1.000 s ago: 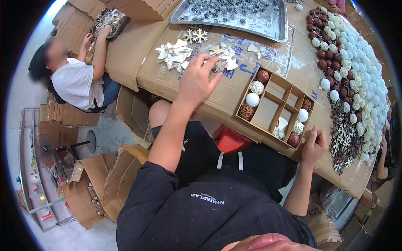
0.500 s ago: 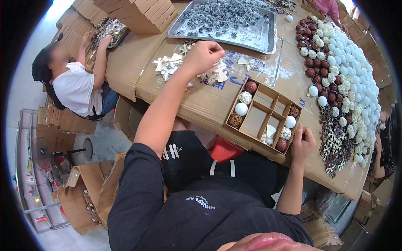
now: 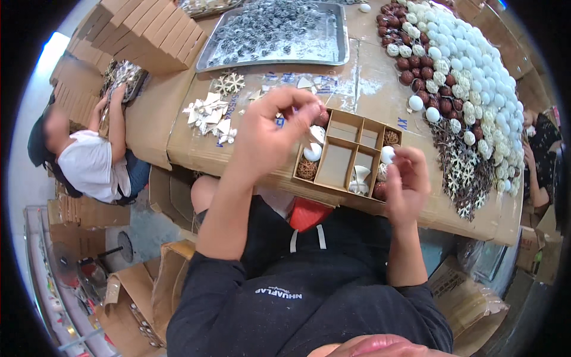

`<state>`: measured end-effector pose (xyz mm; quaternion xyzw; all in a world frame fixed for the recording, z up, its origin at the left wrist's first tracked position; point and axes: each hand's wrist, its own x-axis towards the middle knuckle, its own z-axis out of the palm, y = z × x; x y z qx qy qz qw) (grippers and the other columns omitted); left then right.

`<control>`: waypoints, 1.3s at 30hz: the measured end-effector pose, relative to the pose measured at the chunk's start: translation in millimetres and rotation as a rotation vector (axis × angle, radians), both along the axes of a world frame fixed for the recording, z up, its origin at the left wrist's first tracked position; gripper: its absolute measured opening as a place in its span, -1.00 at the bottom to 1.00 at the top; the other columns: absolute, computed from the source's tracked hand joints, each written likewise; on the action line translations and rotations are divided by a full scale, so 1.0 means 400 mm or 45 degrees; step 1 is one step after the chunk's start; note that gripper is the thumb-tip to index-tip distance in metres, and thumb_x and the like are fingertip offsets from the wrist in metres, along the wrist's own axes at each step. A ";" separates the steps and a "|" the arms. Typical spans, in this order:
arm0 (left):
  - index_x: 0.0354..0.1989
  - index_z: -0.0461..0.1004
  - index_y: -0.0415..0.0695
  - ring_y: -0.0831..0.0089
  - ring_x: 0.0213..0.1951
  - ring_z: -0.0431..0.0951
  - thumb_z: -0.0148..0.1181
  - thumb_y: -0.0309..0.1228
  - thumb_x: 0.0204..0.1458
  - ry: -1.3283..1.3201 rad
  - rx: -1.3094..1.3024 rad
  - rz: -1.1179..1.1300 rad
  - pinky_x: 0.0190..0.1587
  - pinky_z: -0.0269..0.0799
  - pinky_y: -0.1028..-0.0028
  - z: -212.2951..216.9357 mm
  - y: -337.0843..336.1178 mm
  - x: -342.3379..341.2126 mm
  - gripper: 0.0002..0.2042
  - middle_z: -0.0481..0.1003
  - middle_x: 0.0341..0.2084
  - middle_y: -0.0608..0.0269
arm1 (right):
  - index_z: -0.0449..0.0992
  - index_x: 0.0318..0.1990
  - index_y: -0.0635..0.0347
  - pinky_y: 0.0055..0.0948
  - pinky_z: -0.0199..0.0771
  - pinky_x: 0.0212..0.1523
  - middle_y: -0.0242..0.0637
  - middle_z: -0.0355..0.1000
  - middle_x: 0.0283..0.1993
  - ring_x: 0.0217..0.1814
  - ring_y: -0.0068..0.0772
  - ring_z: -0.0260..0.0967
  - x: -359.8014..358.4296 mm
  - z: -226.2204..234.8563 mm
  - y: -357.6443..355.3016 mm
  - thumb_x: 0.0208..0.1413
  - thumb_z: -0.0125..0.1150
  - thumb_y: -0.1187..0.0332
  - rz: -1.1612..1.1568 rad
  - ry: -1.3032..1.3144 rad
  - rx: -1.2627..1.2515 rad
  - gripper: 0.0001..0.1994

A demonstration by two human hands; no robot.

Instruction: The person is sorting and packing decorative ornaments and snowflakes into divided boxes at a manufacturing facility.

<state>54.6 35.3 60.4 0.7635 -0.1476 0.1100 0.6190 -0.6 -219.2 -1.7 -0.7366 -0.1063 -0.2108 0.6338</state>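
A brown cardboard box with dividers (image 3: 336, 163) lies on the table in front of me, with white, dark red and wicker-like ball ornaments in some compartments. My left hand (image 3: 270, 131) hovers over the box's left end, pinching a small white folded ornament between its fingertips. My right hand (image 3: 407, 184) sits at the box's right edge, fingers curled around small ornaments; what exactly it grips is partly hidden. A pile of white paper star ornaments (image 3: 209, 113) lies left of my left hand.
A metal tray (image 3: 276, 30) of grey ornaments stands at the back. A large heap of white and dark red balls (image 3: 458, 65) and snowflakes (image 3: 467, 178) fills the right. Stacked flat cartons (image 3: 148, 35) sit back left. Another person (image 3: 89, 160) sits at the left.
My left hand has come back from the pile of white stars to the divided box, now with a white piece in its fingers. My right hand rose from the box's lower right corner.
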 end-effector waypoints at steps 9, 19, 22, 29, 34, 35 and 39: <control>0.02 0.50 -0.23 0.56 -0.24 0.42 0.29 -0.44 0.16 0.050 -0.078 -0.332 -0.12 0.35 0.53 -0.067 -0.057 -0.077 -0.72 0.47 -0.28 0.32 | 0.60 -0.18 0.34 -0.60 0.40 -0.34 -0.38 0.52 -0.34 -0.33 -0.69 0.39 0.036 0.079 0.098 0.21 0.27 0.53 0.544 0.397 0.017 -0.91; 0.17 0.46 -0.21 0.50 -0.25 0.58 0.40 -0.41 0.04 0.439 -0.120 -0.480 -0.15 0.49 0.48 -0.112 -0.063 -0.137 -0.51 0.61 -0.31 0.19 | 0.54 -0.17 0.37 -0.64 0.39 -0.45 -0.39 0.47 -0.42 -0.46 -0.68 0.37 0.045 0.122 0.062 0.35 0.14 0.42 0.818 0.653 0.682 -0.84; -0.06 0.59 -0.27 0.60 -0.32 0.55 0.38 -0.42 0.08 0.525 0.018 -0.436 -0.26 0.47 0.54 -0.116 -0.068 -0.132 -0.72 0.63 -0.38 0.23 | 0.52 -0.21 0.38 -0.63 0.39 -0.43 -0.37 0.47 -0.45 -0.45 -0.66 0.41 0.036 0.145 0.054 0.32 0.16 0.48 0.556 0.459 0.265 -0.89; -0.14 0.56 -0.32 0.72 -0.38 0.52 0.32 -0.46 0.17 0.602 -0.540 -0.178 -0.33 0.42 0.68 -0.116 -0.102 -0.128 -0.81 0.60 -0.39 0.30 | 0.50 -0.19 0.30 -0.25 0.52 -0.21 -0.12 0.47 -0.19 -0.21 -0.02 0.49 -0.057 0.131 0.055 0.12 0.24 0.60 0.440 -0.078 -0.616 -0.87; -0.33 0.43 -0.23 0.74 -0.45 0.44 0.36 -0.48 0.13 0.501 -0.516 -0.003 -0.43 0.37 0.63 -0.162 -0.133 -0.132 -0.82 0.50 -0.49 0.38 | 0.49 -0.17 0.33 -0.26 0.53 -0.17 -0.09 0.46 -0.18 -0.19 -0.04 0.49 -0.092 0.074 0.093 0.07 0.33 0.60 0.341 -0.123 -0.580 -0.81; -0.33 0.43 -0.22 0.74 -0.46 0.44 0.36 -0.48 0.12 0.481 -0.585 0.007 -0.43 0.37 0.63 -0.168 -0.147 -0.136 -0.82 0.50 -0.50 0.37 | 0.50 -0.15 0.33 -0.24 0.52 -0.15 -0.09 0.47 -0.17 -0.17 -0.04 0.47 -0.098 0.066 0.100 0.01 0.37 0.60 0.321 -0.122 -0.556 -0.76; -0.36 0.39 -0.18 0.73 -0.44 0.43 0.32 -0.47 0.15 0.434 -0.591 0.112 -0.42 0.38 0.61 -0.181 -0.164 -0.143 -0.81 0.46 -0.51 0.40 | 0.53 -0.19 0.30 -0.19 0.48 -0.09 -0.16 0.48 -0.14 -0.14 -0.06 0.43 -0.078 0.057 0.097 -0.11 0.37 0.64 0.190 -0.397 -0.855 -0.72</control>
